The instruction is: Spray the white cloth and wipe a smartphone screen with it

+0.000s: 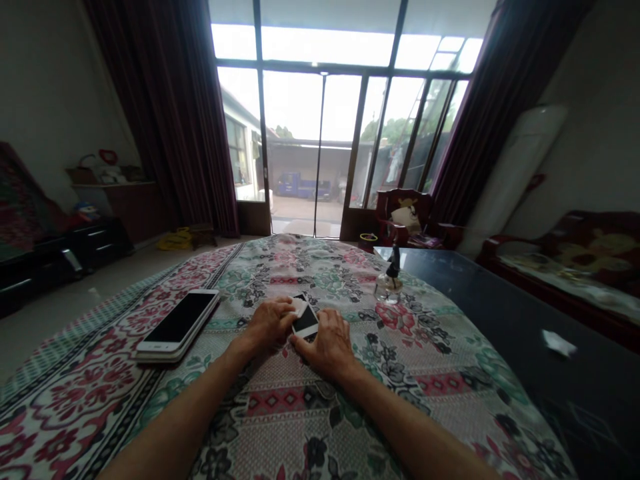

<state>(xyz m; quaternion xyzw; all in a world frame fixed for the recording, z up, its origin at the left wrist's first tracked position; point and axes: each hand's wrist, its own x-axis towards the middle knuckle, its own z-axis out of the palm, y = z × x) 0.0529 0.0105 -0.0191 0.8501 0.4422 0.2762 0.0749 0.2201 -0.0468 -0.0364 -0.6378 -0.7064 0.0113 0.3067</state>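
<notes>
A small white phone with a dark screen (306,323) lies on the flowered tablecloth between my hands. My right hand (331,341) grips its right side, thumb at the near edge. My left hand (271,323) presses a white piece of cloth or tissue (299,307) onto the phone's upper left part, fingers bent together over it. To the left rests a larger white phone (181,321), screen up, on top of another flat white item whose kind I cannot tell. Beyond my right hand stands a clear bottle with a black pump top (389,288).
The patterned tablecloth (280,433) covers the round table. At the right a dark glossy table (500,347) carries a crumpled white tissue (559,343). Wooden seats (405,207) stand farther off, and a glass door (315,160) is straight ahead between dark curtains.
</notes>
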